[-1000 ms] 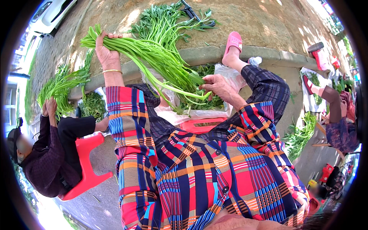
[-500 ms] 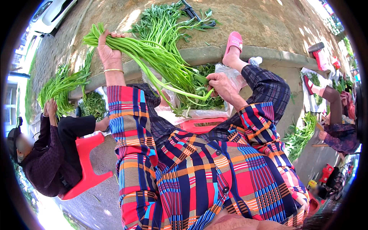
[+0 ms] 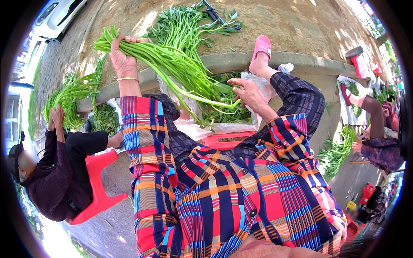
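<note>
A thick bunch of long green vegetable stems [image 3: 172, 62] slants across the view. My left hand [image 3: 123, 58], with a bracelet at the wrist, is closed round its upper left end. At the lower right, my right hand [image 3: 251, 93] holds the tip of one bent stem [image 3: 215, 103] between thumb and fingers, while the index finger stretches out to the left. Beneath the bunch, loose green leaves [image 3: 232, 115] lie in a white plastic bag [image 3: 223, 127] between my knees.
More leafy stems [image 3: 178, 28] lie beyond the stone curb [image 3: 223, 61], near a dark tool-like object [image 3: 213, 13]. At left a person [image 3: 51, 180] on a red stool [image 3: 101, 185] handles similar greens [image 3: 69, 101]. Another person [image 3: 380, 150] sits at right, beside a pile of greens [image 3: 337, 152].
My right index finger has lifted and straightened away from the leaves, and the leafy tip there has dropped. My left hand stays put. The person at left has shifted their hands and greens slightly.
</note>
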A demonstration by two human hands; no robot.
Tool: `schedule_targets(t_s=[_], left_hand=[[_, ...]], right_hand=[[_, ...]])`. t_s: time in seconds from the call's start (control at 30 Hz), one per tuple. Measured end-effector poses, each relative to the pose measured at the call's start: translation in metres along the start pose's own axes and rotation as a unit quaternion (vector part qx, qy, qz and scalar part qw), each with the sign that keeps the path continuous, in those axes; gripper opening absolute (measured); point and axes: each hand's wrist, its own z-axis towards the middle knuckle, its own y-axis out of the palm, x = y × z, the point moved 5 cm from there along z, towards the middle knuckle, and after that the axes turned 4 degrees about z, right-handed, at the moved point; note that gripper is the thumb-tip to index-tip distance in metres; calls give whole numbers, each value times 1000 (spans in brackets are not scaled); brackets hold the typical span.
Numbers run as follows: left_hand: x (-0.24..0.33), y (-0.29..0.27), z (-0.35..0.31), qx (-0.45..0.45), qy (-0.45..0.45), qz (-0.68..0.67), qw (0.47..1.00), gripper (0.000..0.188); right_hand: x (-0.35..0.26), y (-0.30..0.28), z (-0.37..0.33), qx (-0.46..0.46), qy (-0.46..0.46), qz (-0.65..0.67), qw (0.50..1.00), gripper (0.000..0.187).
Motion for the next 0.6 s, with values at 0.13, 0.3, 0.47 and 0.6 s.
schedule_targets(t_s=[0.13,0.3,0.47,0.6], left_hand=[[2,-4,1,1,-4,-6,1000,13],[1,-2,0,2,-1,-3,1000,14],[2,-4,0,-4,4,6,1000,14],[0,-2,0,-3,-6,5,1000,14]], right_hand=[[-2,6,-1,-42,29,91,995,29],[-5,8,-3,-63,11,190,980,26],[-9,4,-7,-40,21,267,963,26],[-7,7,-6,-59,37,255,964,20]])
